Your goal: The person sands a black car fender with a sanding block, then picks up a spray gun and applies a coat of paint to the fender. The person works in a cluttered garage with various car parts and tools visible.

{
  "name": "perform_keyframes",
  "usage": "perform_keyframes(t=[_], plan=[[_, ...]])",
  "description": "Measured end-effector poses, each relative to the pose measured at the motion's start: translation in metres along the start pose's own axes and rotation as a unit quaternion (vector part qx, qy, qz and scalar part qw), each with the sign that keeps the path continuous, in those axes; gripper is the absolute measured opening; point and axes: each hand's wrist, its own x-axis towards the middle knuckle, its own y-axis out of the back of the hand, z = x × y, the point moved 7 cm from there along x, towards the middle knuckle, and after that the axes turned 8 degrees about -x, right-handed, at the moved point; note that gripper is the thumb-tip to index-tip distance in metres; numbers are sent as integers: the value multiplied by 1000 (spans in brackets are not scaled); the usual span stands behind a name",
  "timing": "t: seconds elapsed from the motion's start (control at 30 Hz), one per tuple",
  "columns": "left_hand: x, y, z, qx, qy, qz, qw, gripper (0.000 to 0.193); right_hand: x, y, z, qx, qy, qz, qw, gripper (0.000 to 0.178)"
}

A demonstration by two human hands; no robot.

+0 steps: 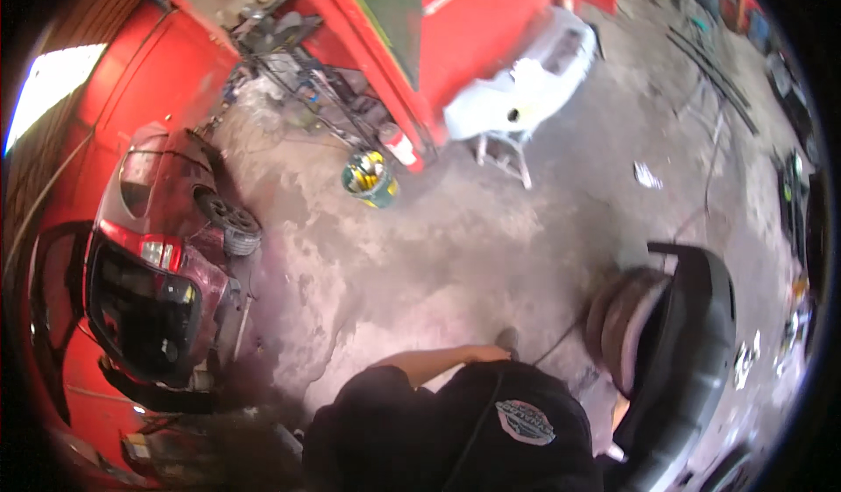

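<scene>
My left forearm crosses in front of my black shirt, and my left hand (489,353) is at my waist, above a shoe (509,341). Its fingers are too small and blurred to make out, and nothing shows in it. At my right side stands a large black car bumper (696,343), curved and tilted, close against my body. A strip of skin, my right hand or forearm (620,410), shows beside the bumper's inner edge. The fingers there are hidden, so I cannot tell whether they grip it. Rounded, dusty tyre-like shapes (613,321) lie just behind the bumper.
A dark red car (153,198) with its tailgate area exposed stands left. Ahead are a green bucket (383,196) with yellow-topped items, a red-and-white container (400,148) and a white bumper (534,80) on a stand (512,155). A hose (708,181) crosses the concrete floor (420,264).
</scene>
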Motion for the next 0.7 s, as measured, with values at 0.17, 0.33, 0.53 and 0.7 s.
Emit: perform_keyframes(t=[0.17,0.33,0.53,0.7], plan=[[-38,50,-25,-261,168,54,949,57,72,49,-95,-63,20,5,998,25],[-54,79,-85,-120,122,115,979,46,137,43,-163,-144,26,-85,986,24],[-80,86,-103,-180,148,191,953,40,220,47,-189,-231,-18,-213,949,22],[-111,100,-99,-305,174,289,891,39,316,36,-202,-179,-85,-379,904,22]])
